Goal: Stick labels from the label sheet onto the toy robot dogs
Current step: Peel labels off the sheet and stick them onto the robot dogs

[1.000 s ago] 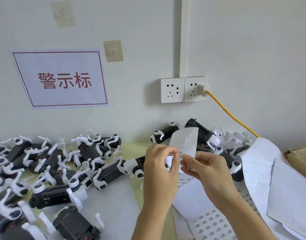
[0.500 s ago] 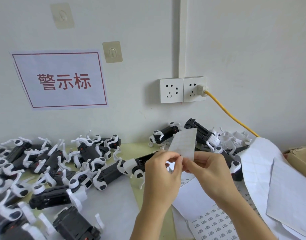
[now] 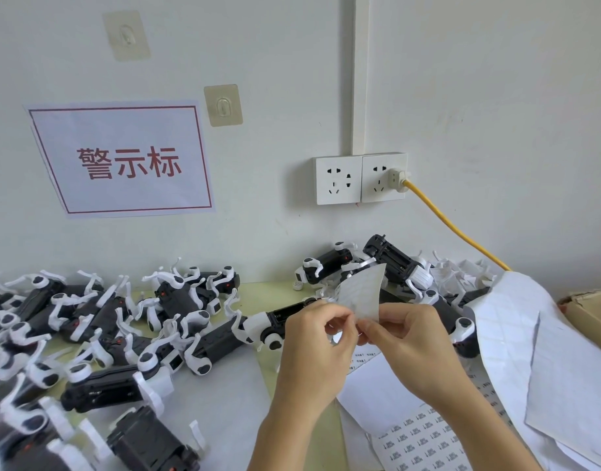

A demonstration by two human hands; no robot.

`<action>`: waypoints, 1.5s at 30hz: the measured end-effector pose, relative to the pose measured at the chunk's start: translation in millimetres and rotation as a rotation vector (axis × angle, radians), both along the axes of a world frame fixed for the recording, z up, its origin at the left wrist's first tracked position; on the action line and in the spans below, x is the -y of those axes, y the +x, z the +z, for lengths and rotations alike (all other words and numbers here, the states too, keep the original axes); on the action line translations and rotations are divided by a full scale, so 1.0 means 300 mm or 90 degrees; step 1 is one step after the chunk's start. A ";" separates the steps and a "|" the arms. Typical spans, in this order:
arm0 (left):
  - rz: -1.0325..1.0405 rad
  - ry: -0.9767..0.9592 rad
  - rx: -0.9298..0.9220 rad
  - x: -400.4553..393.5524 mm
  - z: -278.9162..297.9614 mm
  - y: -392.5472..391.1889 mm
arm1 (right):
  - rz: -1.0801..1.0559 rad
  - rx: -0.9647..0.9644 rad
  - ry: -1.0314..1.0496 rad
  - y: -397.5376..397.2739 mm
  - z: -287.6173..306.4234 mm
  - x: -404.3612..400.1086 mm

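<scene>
Label sheet (image 3: 362, 294) held up at frame centre, above tabletop (image 3: 231, 396). Left hand (image 3: 318, 348) and right hand (image 3: 406, 338) both pinch its lower edge, fingertips close together (likely peeling one label). Sheet thin, limp, curls easily; best gripped at edge. Toy robot dogs (image 3: 122, 321) heaped at left: light, rigid plastic, legs snag.

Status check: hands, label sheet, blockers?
Left hand and right hand both pinch label sheet, raised above the table. Toy robot dogs untouched. No blockers.

Bright, even light — edges bowed
</scene>
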State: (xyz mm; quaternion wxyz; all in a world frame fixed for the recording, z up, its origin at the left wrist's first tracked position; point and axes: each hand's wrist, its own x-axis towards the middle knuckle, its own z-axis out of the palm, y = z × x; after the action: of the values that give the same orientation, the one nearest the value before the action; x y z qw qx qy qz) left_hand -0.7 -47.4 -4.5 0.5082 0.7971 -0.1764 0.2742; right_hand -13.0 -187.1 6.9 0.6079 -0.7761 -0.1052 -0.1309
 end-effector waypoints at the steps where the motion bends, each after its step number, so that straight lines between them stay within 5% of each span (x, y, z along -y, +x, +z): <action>1: 0.000 -0.004 -0.002 0.000 0.000 -0.001 | 0.002 0.000 0.002 -0.001 0.000 0.001; 20: -0.039 -0.123 -0.174 -0.013 0.014 0.000 | 0.016 0.005 0.008 0.005 0.004 0.013; 23: -0.028 -0.219 -0.223 -0.012 0.011 0.007 | -0.013 -0.002 0.031 0.005 0.006 0.019; 31: 0.051 -0.514 -0.276 -0.047 0.004 0.035 | -0.426 -0.142 0.180 0.040 0.001 0.176; 39: 0.088 -0.503 -0.224 -0.045 0.001 0.033 | -0.693 -0.085 -0.149 -0.002 0.024 0.221; 42: 0.121 -0.476 -0.192 -0.047 0.001 0.032 | -0.551 0.054 -0.074 -0.020 0.058 0.160; 45: 0.139 -0.433 -0.175 -0.039 -0.001 0.031 | -0.216 0.057 0.014 -0.051 0.072 0.009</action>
State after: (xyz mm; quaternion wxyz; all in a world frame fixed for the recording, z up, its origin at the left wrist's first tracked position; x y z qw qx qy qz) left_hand 8.7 -35.8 -4.8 0.7303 0.6266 0.0800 0.2600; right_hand -28.2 -189.7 28.4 0.5799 -0.7696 0.0018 -0.2674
